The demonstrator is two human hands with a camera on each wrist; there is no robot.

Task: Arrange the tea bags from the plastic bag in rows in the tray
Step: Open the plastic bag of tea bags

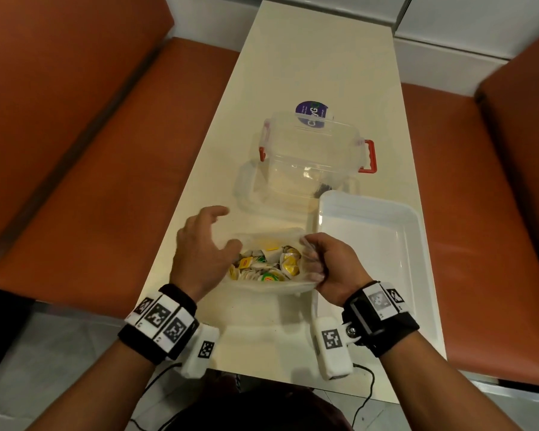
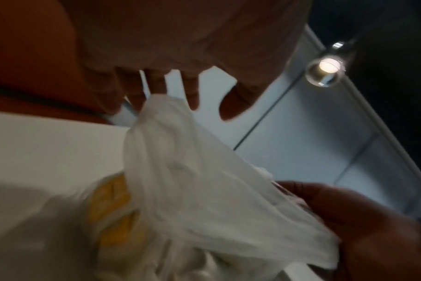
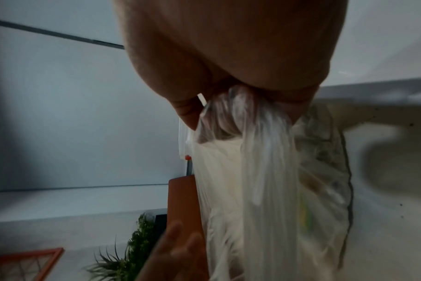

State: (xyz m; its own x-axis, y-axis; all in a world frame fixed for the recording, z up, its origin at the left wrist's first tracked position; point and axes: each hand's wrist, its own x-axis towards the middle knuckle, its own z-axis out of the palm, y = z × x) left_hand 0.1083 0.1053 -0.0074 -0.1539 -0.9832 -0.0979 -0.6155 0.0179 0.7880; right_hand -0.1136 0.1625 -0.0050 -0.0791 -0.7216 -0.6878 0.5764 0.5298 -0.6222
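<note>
Thin clear plastic is what the work turns on now: the plastic bag [image 1: 263, 287] sits on the table [image 1: 293, 73] at the near edge, just left of the white tray [image 1: 417, 275], mouth gaping upward, its long axis running left to right between the hands. The right hand [image 1: 333, 269] is clenched on the bunched right rim; the left hand [image 1: 199, 253] hovers at the left rim, fingers loosely spread, gripping nothing that I can see. Opening looks to be the step in hand; no tea bags [image 1: 268, 264] lie in the tray. Next calls for pinching one out and laying it flat along a tray wall.
</note>
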